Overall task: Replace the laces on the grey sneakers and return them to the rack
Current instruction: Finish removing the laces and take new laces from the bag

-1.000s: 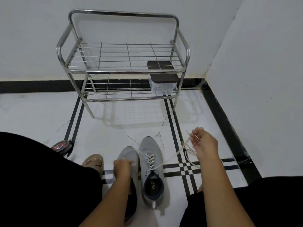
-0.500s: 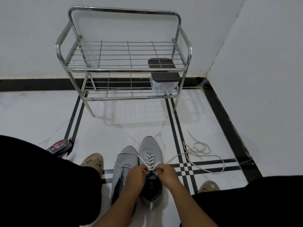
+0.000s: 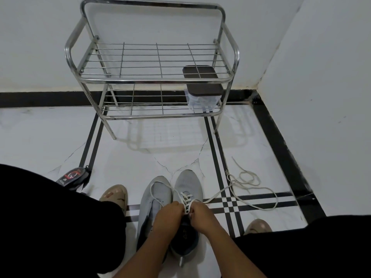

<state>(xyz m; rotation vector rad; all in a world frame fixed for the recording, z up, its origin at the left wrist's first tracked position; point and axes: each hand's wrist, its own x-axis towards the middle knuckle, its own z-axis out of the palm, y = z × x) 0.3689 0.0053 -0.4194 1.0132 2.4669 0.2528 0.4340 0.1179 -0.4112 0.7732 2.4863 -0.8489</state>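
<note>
The white lace [image 3: 185,199] is pinched at the right sneaker's [image 3: 187,189] top eyelets by the left hand [image 3: 170,212] and right hand [image 3: 200,212], apparently to be tightened.

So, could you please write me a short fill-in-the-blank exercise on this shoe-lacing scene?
1. Both hands, left hand and right hand, work at the laces of the ____ sneaker of the pair.
2. The loose lace lies on the ____.
3. The lidded container stands on the rack's ____ shelf.

Missing words: right; floor; lower
</note>
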